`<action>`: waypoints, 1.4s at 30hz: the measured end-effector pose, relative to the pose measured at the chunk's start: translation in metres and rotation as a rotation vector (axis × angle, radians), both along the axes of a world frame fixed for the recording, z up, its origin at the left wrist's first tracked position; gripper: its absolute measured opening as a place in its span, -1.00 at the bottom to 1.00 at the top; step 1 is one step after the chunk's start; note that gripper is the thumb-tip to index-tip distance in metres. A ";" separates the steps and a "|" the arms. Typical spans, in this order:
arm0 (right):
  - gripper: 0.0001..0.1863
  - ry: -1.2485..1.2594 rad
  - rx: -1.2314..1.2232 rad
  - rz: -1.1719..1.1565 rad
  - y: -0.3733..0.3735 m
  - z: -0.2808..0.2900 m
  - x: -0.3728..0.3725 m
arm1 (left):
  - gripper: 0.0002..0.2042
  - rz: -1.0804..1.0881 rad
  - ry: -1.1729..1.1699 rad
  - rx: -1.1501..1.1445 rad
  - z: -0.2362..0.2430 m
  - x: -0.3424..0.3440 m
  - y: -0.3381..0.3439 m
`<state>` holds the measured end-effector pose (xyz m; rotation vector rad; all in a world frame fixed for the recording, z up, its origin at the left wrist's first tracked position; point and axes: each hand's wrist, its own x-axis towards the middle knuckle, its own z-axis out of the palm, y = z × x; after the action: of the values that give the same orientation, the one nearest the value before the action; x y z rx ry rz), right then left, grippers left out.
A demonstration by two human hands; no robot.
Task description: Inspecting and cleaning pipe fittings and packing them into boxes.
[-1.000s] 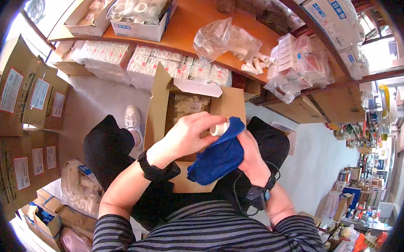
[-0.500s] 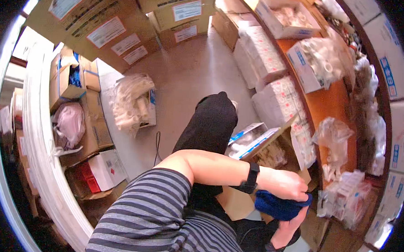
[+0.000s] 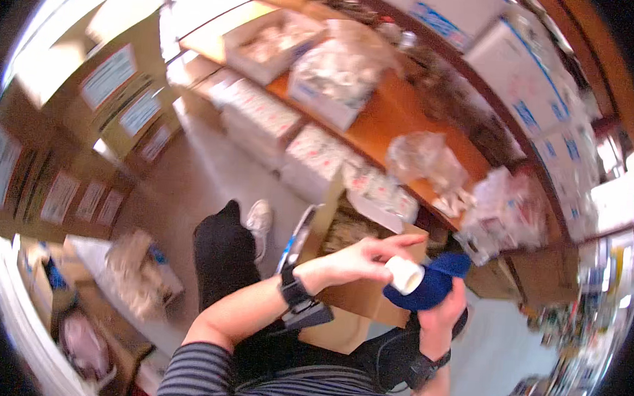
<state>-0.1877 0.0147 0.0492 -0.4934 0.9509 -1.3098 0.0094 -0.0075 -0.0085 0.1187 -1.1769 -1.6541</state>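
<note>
Orange shelf (image 3: 393, 112) with seemingly bagged parts (image 3: 428, 161)

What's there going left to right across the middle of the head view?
Labelled cartons → plastic-wrapped bundle → dark trouser leg → white shoe → left hand → white hollow piece → blue cloth → plastic-wrapped packs. Right hand overlaps the cloth, so left out.
</note>
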 end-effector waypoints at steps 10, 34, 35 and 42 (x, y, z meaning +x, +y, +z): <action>-0.79 0.726 -0.204 0.514 -0.017 0.012 -0.035 | -0.43 -0.312 -0.114 0.424 -0.017 -0.025 0.018; -0.65 1.399 -0.732 0.528 0.013 0.030 -0.059 | -0.76 0.040 -0.284 0.989 0.022 -0.058 0.051; -0.66 1.344 -0.682 0.502 0.013 0.032 -0.065 | -0.77 0.065 -0.336 0.957 0.025 -0.057 0.052; -0.61 1.079 -0.625 0.124 0.002 0.013 -0.154 | -0.54 0.285 -0.163 0.898 0.045 -0.028 0.044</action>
<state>-0.3414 0.0165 0.0625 -1.8305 1.3136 -1.1818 -0.0187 0.0369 0.0368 0.9499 -0.4175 -1.8143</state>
